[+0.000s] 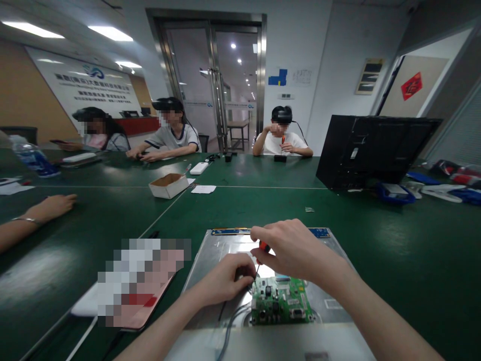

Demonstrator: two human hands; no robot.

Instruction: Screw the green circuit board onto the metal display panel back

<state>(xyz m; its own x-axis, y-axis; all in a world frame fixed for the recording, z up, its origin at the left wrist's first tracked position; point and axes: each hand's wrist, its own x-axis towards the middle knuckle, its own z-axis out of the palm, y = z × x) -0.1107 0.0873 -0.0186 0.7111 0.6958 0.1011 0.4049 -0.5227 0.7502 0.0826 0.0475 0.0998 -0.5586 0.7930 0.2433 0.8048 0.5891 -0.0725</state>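
A silver metal panel (221, 253) lies flat on the green table in front of me, with a green circuit board (281, 301) mounted near its lower middle. My right hand (293, 248) is closed round a small screwdriver with an orange handle (264, 246), its tip pointing down at the top left corner of the board. My left hand (227, 278) rests curled on the panel just left of the board, fingers pressed together by the screwdriver tip; what they pinch is hidden. Grey cables (229, 326) run from the board toward me.
A blurred flat object (139, 286) lies left of the panel. A small open cardboard box (169, 185) and white paper (203, 189) sit mid-table. A black monitor back (372, 150) stands at right. Another person's arm (37, 215) rests at left; three people sit across the table.
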